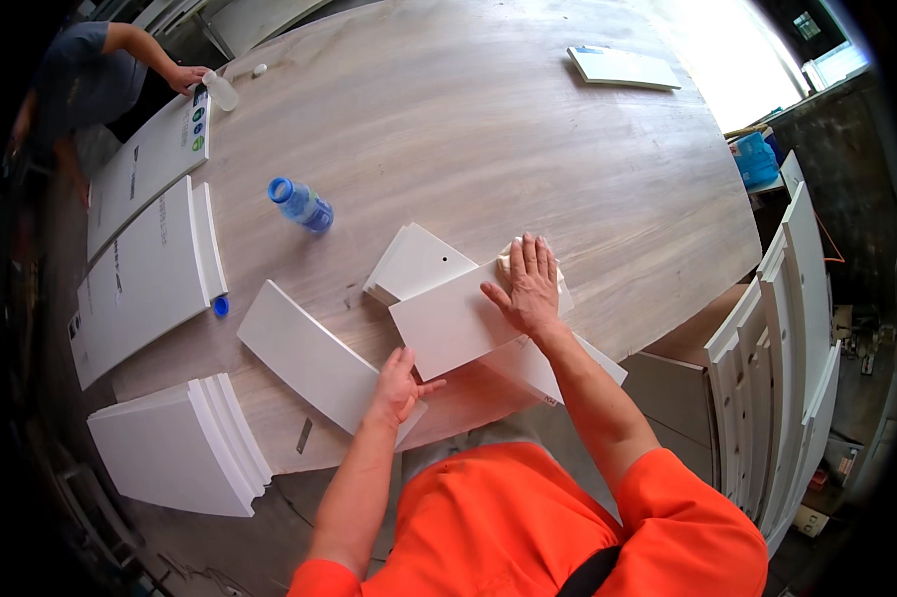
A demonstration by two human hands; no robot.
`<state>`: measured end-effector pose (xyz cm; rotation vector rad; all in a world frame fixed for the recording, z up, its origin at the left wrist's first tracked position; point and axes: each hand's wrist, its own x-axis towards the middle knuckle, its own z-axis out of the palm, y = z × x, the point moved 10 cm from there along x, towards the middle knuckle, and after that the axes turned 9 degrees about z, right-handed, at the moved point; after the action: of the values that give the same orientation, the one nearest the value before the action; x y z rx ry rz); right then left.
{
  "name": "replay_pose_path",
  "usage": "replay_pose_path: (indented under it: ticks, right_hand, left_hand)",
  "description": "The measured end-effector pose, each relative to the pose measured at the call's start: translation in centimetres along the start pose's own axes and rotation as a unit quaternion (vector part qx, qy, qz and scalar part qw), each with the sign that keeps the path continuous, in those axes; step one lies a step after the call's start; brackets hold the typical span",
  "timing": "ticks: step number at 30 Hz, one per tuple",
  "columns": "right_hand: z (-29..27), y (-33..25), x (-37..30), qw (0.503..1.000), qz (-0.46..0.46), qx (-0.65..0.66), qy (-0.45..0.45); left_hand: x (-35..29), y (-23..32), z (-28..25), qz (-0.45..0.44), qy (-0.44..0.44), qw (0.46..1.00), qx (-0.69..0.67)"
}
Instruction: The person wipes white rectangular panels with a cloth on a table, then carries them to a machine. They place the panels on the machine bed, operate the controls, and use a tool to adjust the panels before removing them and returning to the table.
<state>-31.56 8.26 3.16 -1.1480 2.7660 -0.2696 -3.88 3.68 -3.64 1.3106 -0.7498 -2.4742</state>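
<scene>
White rectangular panel (447, 323) bears crumpled cloth (505, 262) under flat, unclenched right hand (534, 297), with left hand's grip (399, 389) unclear.

A wide desk (448, 129) fills most of the room's visible part; its top has pale brownish-grey colour and long wood grain. At the upper right, a bright opening (732, 70) gives strong white light, which makes a soft shine on the desk's far part. Beside it stands a dark wall (844, 149). The floor (215, 547) is greyish and rather dim, and the outermost corners are black.
</scene>
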Motion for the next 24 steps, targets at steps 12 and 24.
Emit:
replay_pose_path:
  ticks: [12,24]
  right_hand:
    - [3.4,-16.1,-13.9,0.951,-0.292,0.086,-0.057]
    - [2.7,-4.7,-11.7,0.995,0.01,0.086,0.054]
  left_hand:
    - [1.0,-0.4,-1.6,-0.003,-0.07,0.972,-0.223]
    - [3.0,0.3,-1.1,0.093,0.026,0.976,0.196]
